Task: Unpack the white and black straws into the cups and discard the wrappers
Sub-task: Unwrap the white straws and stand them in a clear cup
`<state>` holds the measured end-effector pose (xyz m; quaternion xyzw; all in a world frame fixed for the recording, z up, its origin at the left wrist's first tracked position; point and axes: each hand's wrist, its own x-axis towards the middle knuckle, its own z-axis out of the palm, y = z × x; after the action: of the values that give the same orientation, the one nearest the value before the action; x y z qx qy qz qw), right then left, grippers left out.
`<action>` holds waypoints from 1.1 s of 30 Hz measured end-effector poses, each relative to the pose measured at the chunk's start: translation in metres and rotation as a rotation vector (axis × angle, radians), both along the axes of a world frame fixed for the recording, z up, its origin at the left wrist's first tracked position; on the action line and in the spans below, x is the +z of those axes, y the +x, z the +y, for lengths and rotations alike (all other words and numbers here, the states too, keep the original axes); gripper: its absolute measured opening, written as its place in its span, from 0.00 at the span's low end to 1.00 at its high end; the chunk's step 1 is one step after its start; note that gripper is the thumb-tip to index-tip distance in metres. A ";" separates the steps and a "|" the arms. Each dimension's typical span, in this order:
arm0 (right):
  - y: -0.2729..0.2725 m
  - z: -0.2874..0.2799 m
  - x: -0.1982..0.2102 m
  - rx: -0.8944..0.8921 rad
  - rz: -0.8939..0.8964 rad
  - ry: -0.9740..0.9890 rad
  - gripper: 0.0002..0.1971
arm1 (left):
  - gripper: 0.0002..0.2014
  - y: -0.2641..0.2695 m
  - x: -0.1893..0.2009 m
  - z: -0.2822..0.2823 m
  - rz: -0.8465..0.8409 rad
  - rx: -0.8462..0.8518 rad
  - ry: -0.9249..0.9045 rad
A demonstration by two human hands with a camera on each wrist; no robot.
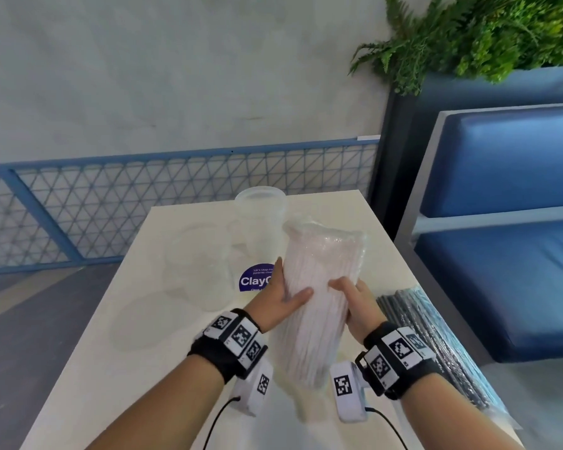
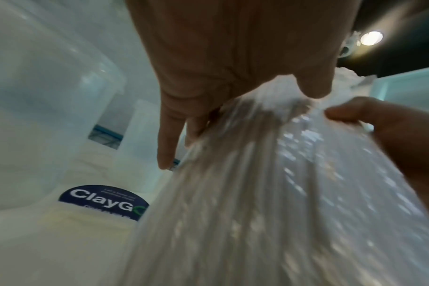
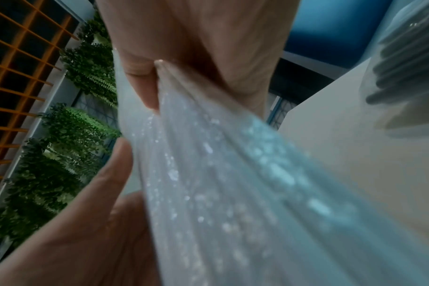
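**Both hands hold the white straw pack above the bench**

The white pack [image 1: 319,287], a clear wrapper full of white straws, is held tilted over the middle of the bench [image 1: 137,378], its top end leaning away from the person and its bottom end near the bench surface. The left hand [image 1: 285,295] grips the pack's left side, thumb lying across the front and fingers [image 2: 168,135] reaching round behind. The right hand [image 1: 355,306] grips the right side at about the same height, fingers curled onto the wrapper, with a fold of film caught between thumb and palm in the right wrist view. The two hands sit close together with the pack between them.

Right of the pack, the black pack [image 1: 436,345] of dark straws in its clear wrapper lies flat along the bench's right edge. Left of the pack stands a clear cup [image 1: 202,264], and a second cup [image 1: 260,219] stands behind the pack near the bench's far edge. A round blue sticker [image 1: 255,280] lies on the bench just left of the pack, partly hidden by the left hand.
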<state>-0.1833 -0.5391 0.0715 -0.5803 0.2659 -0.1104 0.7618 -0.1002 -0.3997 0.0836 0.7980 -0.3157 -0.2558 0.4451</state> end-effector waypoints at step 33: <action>0.051 0.075 0.025 0.039 -0.169 -0.514 0.09 | 0.29 0.024 -0.031 0.102 0.077 0.511 -0.301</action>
<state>-0.1326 -0.4644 0.0964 -0.7485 0.1533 -0.2076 0.6109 -0.0759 -0.2979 0.0524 0.7664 -0.1218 -0.1159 0.6200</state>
